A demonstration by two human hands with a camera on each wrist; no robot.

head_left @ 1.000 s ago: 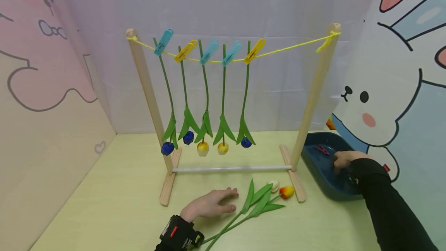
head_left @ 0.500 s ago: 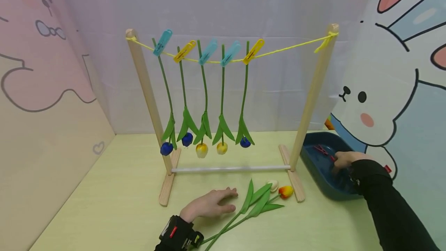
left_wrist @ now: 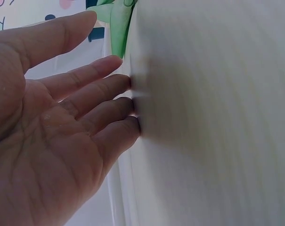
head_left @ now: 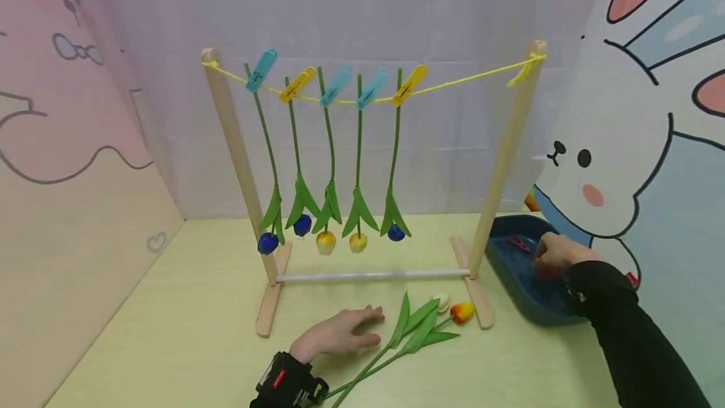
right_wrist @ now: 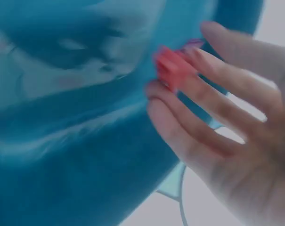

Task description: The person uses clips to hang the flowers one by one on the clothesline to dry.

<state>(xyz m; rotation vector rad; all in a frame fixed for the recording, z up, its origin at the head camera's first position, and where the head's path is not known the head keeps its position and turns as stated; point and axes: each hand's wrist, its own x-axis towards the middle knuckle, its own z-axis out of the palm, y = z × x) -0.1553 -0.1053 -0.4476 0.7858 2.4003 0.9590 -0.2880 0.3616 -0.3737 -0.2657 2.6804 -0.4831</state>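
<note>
While the left hand rests flat on the table at about 6 o'clock in the head view, its fingers straight and slightly spread with the tips touching the surface, the right hand works inside the dark blue tray at 3 o'clock. The right wrist view shows a red clip pinched between the thumb and the fingertips, just above the tray floor; the picture is blurred, so how firmly the clip sits cannot be told. A second red clip lies deeper in the tray, toward 12 o'clock from the hand.

Two loose tulips lie on the table just beside the left hand, toward 3 o'clock of it, heads pointing at the foot of the wooden rack. Five tulips hang head-down from the yellow string, each under a blue or yellow clip. The stretch of string toward the right post is bare.

Risks, as judged: the pinch looks to be on the clip's end, so it may twist or drop back into the tray as it is lifted. The sleeve passes close to the tray rim and could drag it. A careless pull on the slack string could rock the light rack or shake the hung stems loose.
</note>
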